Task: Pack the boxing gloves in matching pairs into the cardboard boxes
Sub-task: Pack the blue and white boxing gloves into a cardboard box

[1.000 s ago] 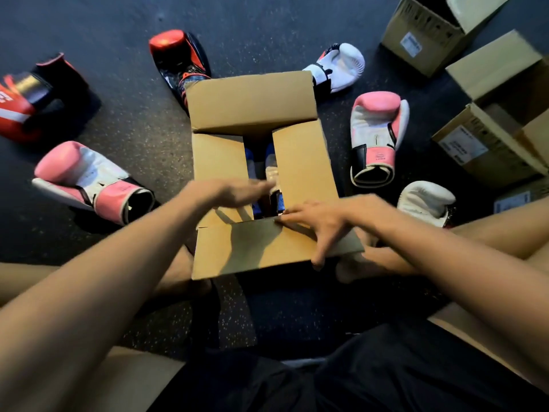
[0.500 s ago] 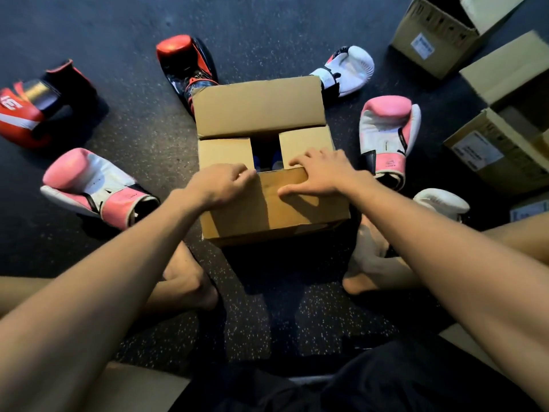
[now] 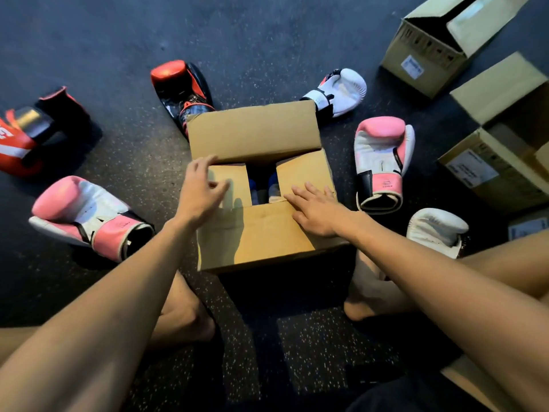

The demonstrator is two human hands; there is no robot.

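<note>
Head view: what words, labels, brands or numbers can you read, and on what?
No text is readable.
White sticker on the far brown cardboard box: blurred.
White label on the nearer brown cardboard box: blurred.
White lettering on the red glove at the left edge: cut off.
Small mark on the right pink-and-white glove's cuff: too small.

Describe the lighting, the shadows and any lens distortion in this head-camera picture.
Head view: dim, warm light; the box throws a dark shadow toward the person, and the left hand shades its near flap. Head view: the wide lens swells the arms at the bottom edge. Head view: the left hand's fingers are slightly blurred.
</note>
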